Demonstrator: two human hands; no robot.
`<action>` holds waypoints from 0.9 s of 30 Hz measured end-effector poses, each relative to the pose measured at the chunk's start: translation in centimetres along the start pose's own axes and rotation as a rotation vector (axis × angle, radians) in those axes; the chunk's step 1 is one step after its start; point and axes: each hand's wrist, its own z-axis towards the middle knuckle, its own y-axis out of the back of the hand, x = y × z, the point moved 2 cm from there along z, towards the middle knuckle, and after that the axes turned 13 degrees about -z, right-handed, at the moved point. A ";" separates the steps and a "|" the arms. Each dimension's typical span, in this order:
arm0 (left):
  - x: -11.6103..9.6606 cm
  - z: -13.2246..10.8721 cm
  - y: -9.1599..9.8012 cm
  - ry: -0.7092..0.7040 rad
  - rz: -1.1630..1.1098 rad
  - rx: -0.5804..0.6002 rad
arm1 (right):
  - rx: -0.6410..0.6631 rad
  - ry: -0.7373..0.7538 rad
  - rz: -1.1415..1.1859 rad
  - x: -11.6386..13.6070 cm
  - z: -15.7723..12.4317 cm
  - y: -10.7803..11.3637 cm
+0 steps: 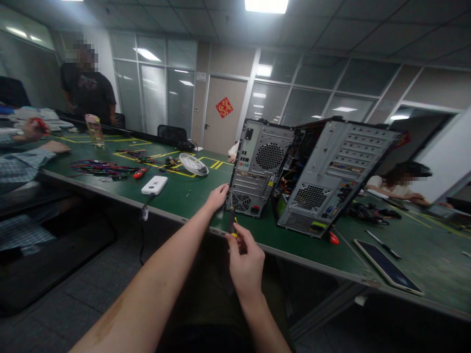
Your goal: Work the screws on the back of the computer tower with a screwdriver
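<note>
Head view: screwdriver (231, 223) in right grip (247, 255)

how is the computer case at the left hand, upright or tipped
Upright: the computer case stands on the green table, its rear panel taller than wide.

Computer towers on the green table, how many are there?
2: one box-shaped grey metal tower beside the left hand, and a second box-shaped grey metal tower just to its right. More could be hidden behind them.

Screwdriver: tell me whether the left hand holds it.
No, the right hand holds the screwdriver, while the left hand is at a computer case's edge.
</note>
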 end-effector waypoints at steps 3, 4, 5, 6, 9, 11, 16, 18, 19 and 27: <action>-0.1 0.0 0.1 0.004 0.011 0.001 | 0.049 -0.011 -0.004 0.0 -0.1 -0.2; -0.2 0.0 0.1 0.003 0.016 -0.001 | 0.063 -0.010 -0.004 0.1 -0.2 -0.2; -0.2 0.1 0.1 0.001 0.022 -0.003 | 0.074 -0.007 -0.005 0.1 -0.1 -0.2; -0.2 0.1 0.1 0.002 0.027 -0.006 | 0.082 -0.002 -0.006 0.2 -0.1 -0.2; -0.2 0.2 0.1 0.005 0.030 -0.002 | 0.091 0.024 -0.013 0.4 0.0 0.1; -0.2 0.2 0.1 0.005 0.028 0.000 | 0.095 0.036 -0.011 0.5 0.1 0.2; -0.2 0.2 -0.2 -0.003 0.022 -0.013 | 0.072 -0.005 0.002 0.1 0.1 0.2; -0.3 0.1 -0.2 -0.001 0.022 -0.012 | 0.063 -0.023 0.008 -0.2 0.1 0.1; -0.3 0.1 -0.2 0.000 0.025 -0.010 | 0.064 -0.025 0.013 -0.2 0.1 0.1; -0.4 0.2 -0.1 0.018 0.023 -0.012 | 0.059 0.101 -0.016 0.5 0.5 0.5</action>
